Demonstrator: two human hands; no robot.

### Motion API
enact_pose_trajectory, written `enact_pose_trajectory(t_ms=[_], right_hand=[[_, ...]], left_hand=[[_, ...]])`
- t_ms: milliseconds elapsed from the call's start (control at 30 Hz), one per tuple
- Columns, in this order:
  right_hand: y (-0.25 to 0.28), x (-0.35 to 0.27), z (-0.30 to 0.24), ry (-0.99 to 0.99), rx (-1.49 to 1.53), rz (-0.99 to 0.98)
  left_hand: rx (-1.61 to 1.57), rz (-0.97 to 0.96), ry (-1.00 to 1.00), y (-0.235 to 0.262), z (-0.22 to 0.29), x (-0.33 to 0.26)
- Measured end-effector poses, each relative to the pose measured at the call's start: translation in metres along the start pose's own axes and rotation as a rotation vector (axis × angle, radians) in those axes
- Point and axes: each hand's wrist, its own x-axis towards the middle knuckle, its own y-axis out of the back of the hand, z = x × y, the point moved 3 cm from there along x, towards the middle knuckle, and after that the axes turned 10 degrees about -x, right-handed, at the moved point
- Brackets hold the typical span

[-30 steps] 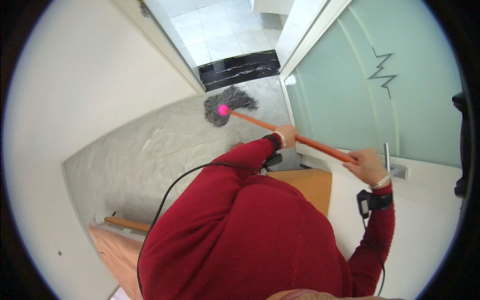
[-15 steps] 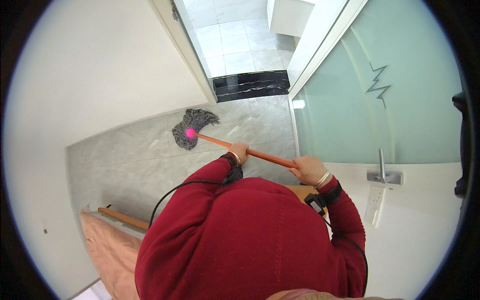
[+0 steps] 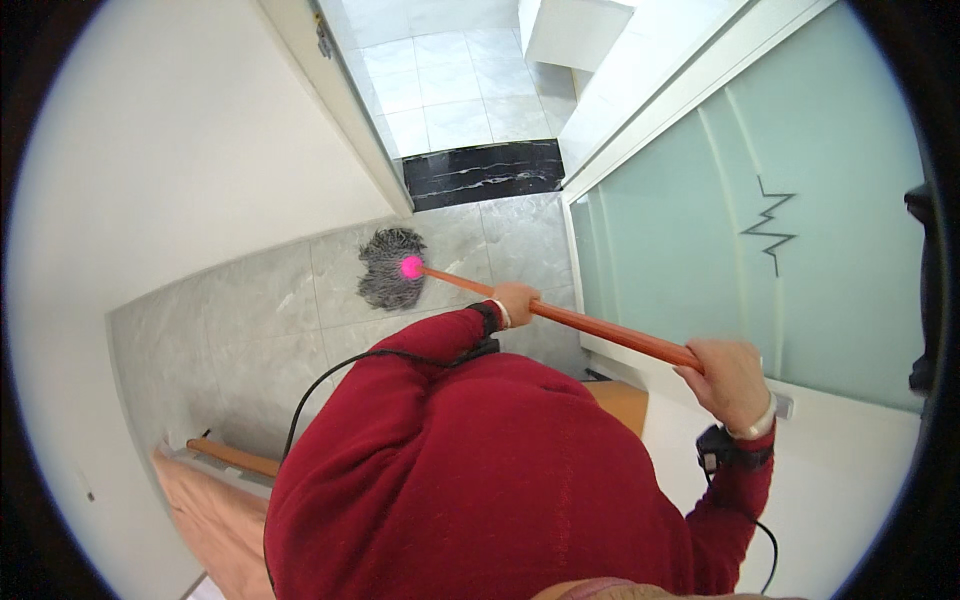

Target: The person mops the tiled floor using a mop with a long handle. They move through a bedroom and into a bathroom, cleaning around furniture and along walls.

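A mop with an orange handle (image 3: 590, 324) and a pink collar ends in a grey string head (image 3: 388, 268) that lies on the grey marble floor (image 3: 240, 330). My left hand (image 3: 516, 302) grips the handle low down, close to the head. Further up, near the handle's top end, my right hand (image 3: 728, 378) is closed around it. Both arms wear red sleeves, and my red-clad torso hides the floor below them.
A frosted green glass door (image 3: 720, 230) stands to the right. A white wall (image 3: 180, 160) runs along the left. A black threshold (image 3: 480, 172) leads to a white tiled floor beyond. An orange stick (image 3: 232, 458) and a peach cloth (image 3: 215, 520) lie lower left.
The mop head has slid left across the grey floor, away from the glass door. Both hands stay on the handle, and my right hand has drawn back to the right.
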Motion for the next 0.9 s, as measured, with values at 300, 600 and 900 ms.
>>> enact_pose_trajectory(t_ms=[300,600,900], right_hand=[[0.039,-0.029,0.026,-0.335,0.058,0.043],[0.003,-0.049,0.112,-0.673,0.544,0.085],[-0.083,0.087,0.128,-0.688,0.783,0.157]], left_hand=[[0.005,-0.143,-0.297,0.016,0.079,0.083],[0.129,-0.194,-0.398,0.077,0.129,0.154],[0.429,-0.166,-0.3,0.209,0.044,0.258]])
